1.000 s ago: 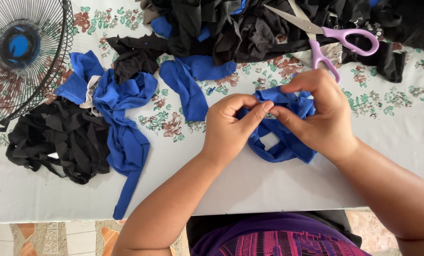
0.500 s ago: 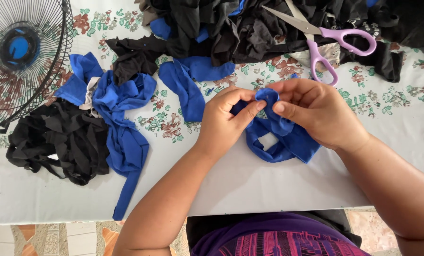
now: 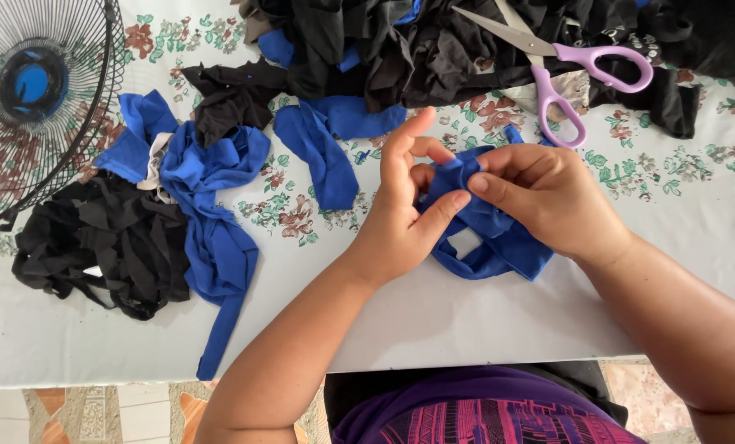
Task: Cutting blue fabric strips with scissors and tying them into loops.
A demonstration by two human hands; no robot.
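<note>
A blue fabric strip (image 3: 489, 243), looped on itself, lies near the front edge of the table's flowered cloth (image 3: 466, 312). My right hand (image 3: 548, 197) pinches its upper end between thumb and fingers. My left hand (image 3: 404, 210) touches the same end, thumb pressed on the fabric, index finger lifted and pointing up. The loop's lower part rests on the table below both hands.
Purple-handled scissors (image 3: 566, 67) lie on a pile of black and blue scraps (image 3: 400, 49) at the back. More blue strips (image 3: 211, 205) and a black heap (image 3: 104, 242) sit to the left, beside a fan grille (image 3: 30, 90).
My left index finger has lifted off the strip and now points up. My right hand has kept its pinch and shifted slightly down and left with the fabric.
</note>
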